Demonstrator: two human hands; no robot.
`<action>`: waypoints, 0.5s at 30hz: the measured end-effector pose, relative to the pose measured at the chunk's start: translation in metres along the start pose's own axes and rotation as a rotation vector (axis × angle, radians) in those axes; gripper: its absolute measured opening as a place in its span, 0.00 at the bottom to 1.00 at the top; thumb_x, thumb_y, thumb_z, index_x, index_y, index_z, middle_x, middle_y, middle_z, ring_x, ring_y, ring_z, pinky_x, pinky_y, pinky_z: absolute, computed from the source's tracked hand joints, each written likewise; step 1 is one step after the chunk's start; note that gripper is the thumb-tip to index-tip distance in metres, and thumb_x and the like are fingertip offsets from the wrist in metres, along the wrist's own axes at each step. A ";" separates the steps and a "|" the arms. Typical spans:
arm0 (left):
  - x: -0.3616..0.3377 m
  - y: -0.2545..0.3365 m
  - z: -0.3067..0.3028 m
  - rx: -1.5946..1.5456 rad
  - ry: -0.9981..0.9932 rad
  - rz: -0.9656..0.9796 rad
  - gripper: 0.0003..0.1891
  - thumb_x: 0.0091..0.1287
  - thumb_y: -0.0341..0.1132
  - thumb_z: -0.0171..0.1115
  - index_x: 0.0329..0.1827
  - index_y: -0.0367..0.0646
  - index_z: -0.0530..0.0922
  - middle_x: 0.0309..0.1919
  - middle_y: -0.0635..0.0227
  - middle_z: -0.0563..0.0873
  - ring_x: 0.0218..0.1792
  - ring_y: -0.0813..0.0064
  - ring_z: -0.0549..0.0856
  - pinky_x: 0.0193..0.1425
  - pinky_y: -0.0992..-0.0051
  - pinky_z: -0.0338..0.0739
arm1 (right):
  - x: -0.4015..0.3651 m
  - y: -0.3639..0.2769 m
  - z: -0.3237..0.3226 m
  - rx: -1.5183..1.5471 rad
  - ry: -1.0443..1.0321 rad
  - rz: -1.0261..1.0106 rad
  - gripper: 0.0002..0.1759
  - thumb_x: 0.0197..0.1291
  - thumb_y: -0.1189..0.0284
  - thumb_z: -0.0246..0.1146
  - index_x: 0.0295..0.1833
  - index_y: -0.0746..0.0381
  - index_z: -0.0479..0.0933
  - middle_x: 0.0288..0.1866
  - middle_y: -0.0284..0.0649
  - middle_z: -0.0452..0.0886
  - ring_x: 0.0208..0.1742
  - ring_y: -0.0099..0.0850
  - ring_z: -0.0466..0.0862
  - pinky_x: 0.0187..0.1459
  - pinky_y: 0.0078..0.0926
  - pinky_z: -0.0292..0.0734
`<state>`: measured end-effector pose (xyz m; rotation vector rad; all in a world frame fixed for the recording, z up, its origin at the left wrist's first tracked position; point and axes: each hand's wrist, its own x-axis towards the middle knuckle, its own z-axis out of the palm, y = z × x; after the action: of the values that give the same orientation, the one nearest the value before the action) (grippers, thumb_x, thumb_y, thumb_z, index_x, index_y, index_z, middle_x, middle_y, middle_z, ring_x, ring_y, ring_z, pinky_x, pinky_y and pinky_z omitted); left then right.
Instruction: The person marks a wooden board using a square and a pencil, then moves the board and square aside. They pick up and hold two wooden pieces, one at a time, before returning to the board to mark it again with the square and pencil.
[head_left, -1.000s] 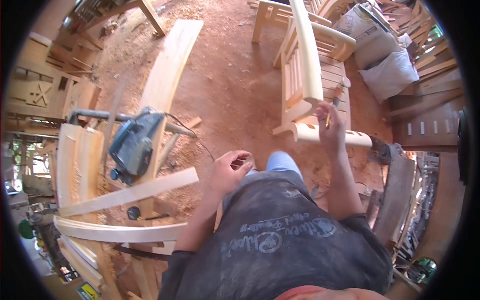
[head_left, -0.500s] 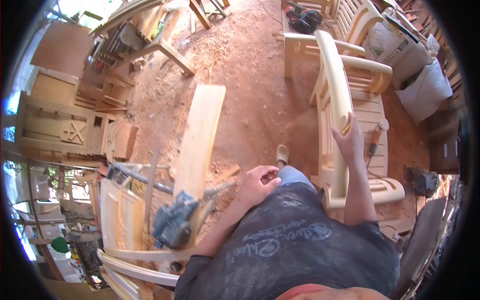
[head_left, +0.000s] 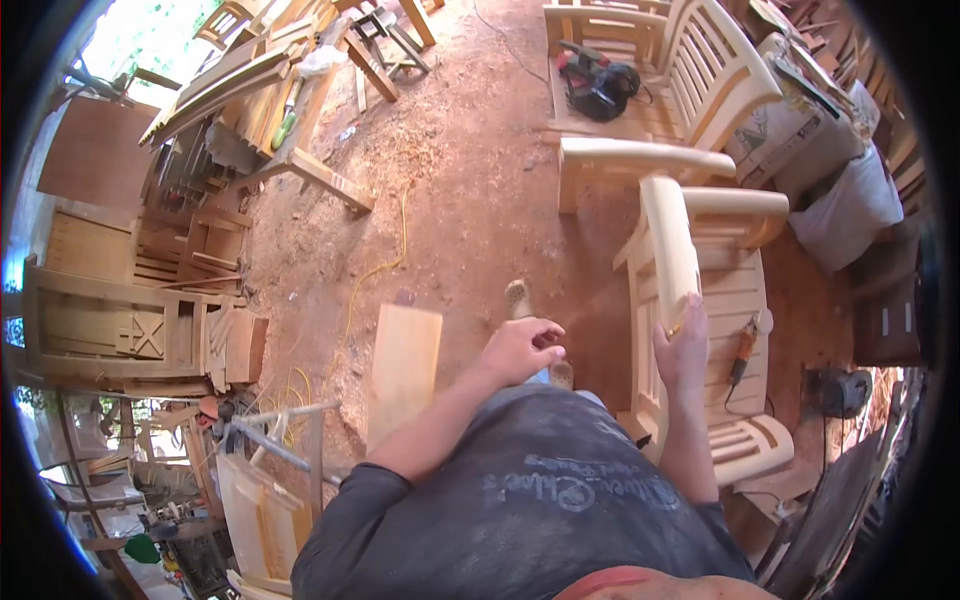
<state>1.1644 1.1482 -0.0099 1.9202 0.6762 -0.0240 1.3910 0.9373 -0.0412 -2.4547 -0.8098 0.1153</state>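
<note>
My right hand (head_left: 683, 347) rests on the curved top rail of a pale wooden bench (head_left: 668, 250) at the right and holds a yellow pencil (head_left: 675, 327) between its fingers. My left hand (head_left: 522, 350) hangs loosely curled in front of my body, holding nothing, above my foot on the red dirt floor. A tool with an orange handle (head_left: 742, 350) lies on the bench's slatted seat, just right of my right hand.
A wide plank (head_left: 403, 372) lies at my left. A second bench (head_left: 690, 70) stands farther back with a red and black power tool (head_left: 597, 80) on its seat. White sacks (head_left: 850, 210) sit at the right. Workbenches and stacked timber (head_left: 230, 110) fill the left side. A yellow cable (head_left: 375, 270) trails over the floor.
My view has swung up and forward; the plank and the blue planer have slid down and out at lower left. My right hand has stayed on the bench rail and my left hand stays curled.
</note>
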 end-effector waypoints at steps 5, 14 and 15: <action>0.092 -0.046 -0.063 -0.049 0.061 0.097 0.19 0.68 0.38 0.76 0.59 0.41 0.88 0.47 0.58 0.94 0.49 0.65 0.93 0.58 0.65 0.87 | 0.091 -0.050 0.028 -0.092 0.057 -0.042 0.44 0.62 0.76 0.73 0.81 0.71 0.63 0.77 0.62 0.73 0.80 0.57 0.71 0.81 0.49 0.66; 0.209 -0.139 -0.233 -0.161 0.280 -0.051 0.21 0.68 0.43 0.76 0.58 0.40 0.89 0.47 0.59 0.94 0.46 0.69 0.93 0.56 0.69 0.88 | 0.318 -0.251 0.107 -0.074 -0.428 -0.339 0.26 0.64 0.72 0.72 0.66 0.62 0.75 0.57 0.54 0.87 0.59 0.56 0.86 0.62 0.51 0.81; 0.208 -0.143 -0.255 -0.164 0.326 -0.087 0.20 0.68 0.42 0.76 0.58 0.40 0.89 0.47 0.59 0.94 0.46 0.69 0.93 0.56 0.70 0.88 | 0.336 -0.274 0.120 -0.091 -0.535 -0.376 0.16 0.68 0.67 0.70 0.57 0.61 0.81 0.50 0.52 0.90 0.53 0.55 0.88 0.58 0.53 0.82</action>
<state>1.2016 1.4980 -0.0806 1.7510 0.9491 0.2872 1.4919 1.3696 0.0304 -2.3267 -1.5172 0.6227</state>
